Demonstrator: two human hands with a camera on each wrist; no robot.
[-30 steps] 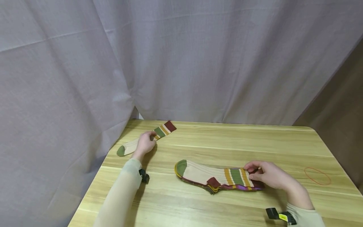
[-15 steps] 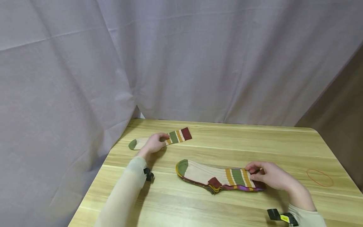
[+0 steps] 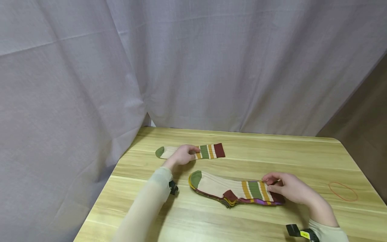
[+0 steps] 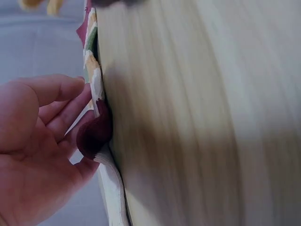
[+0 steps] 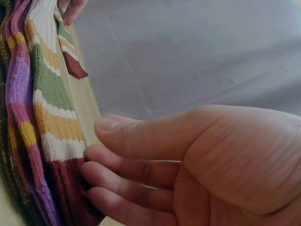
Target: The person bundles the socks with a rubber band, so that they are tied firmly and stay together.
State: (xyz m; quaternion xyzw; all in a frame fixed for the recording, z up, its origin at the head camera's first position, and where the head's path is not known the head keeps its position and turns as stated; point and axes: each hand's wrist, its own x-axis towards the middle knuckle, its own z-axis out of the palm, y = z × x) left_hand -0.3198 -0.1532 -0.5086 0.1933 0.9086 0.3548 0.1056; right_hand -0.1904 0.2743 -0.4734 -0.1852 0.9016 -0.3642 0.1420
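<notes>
In the head view, a single cream sock (image 3: pixel 205 152) with green toe, stripes and maroon cuff lies flat at the back. My left hand (image 3: pixel 182 155) rests across its middle, fingers loosely bent. The left wrist view shows that hand (image 4: pixel 37 141) beside the sock's maroon heel (image 4: pixel 96 129), fingers touching the sock. Nearer the front lies a stack of socks (image 3: pixel 214 185), a matching cream one on top. My right hand (image 3: pixel 294 189) touches its cuff end; in the right wrist view the hand's (image 5: pixel 202 160) fingertips rest at the maroon cuff (image 5: pixel 70 188), thumb apart.
A thin red loop (image 3: pixel 343 191) lies on the wooden table (image 3: pixel 242 222), right of my right hand. Grey curtain (image 3: pixel 193 67) hangs behind the table and down its left side.
My left hand and the single sock have slid right and slightly nearer the stack, and the sock has turned from slanted to nearly level. My right hand stays at the stack's cuff end.
</notes>
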